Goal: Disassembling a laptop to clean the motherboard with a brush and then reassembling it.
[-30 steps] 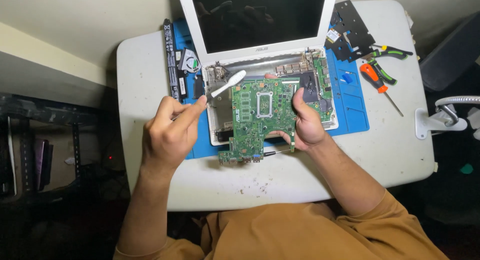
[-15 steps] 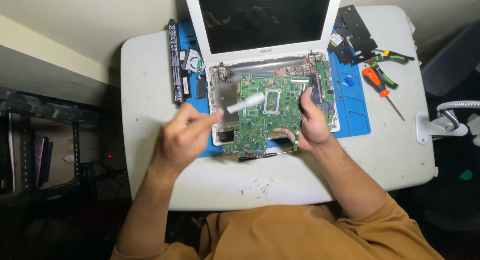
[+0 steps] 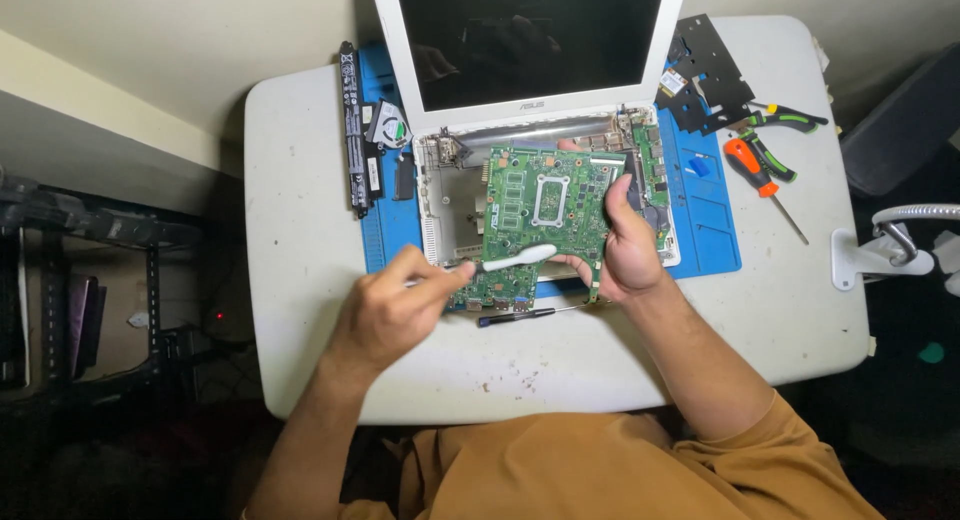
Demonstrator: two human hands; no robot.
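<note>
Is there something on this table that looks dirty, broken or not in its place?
Small dark crumbs lie scattered on the white table near its front edge, below the left hand holding a white brush. The green circuit board, held by the right hand, shows no visible damage.

Left hand (image 3: 385, 315): my fingers were curled and pinched together at the tips, the back of the hand facing up, the wrist bent slightly inward. My left forearm was bare and ran up from the lower left. Right hand (image 3: 628, 248): my thumb pointed up and away from me, my fingers were folded under in a grip. My right forearm came up from the lower right, its orange sleeve pushed back near the elbow.
</note>
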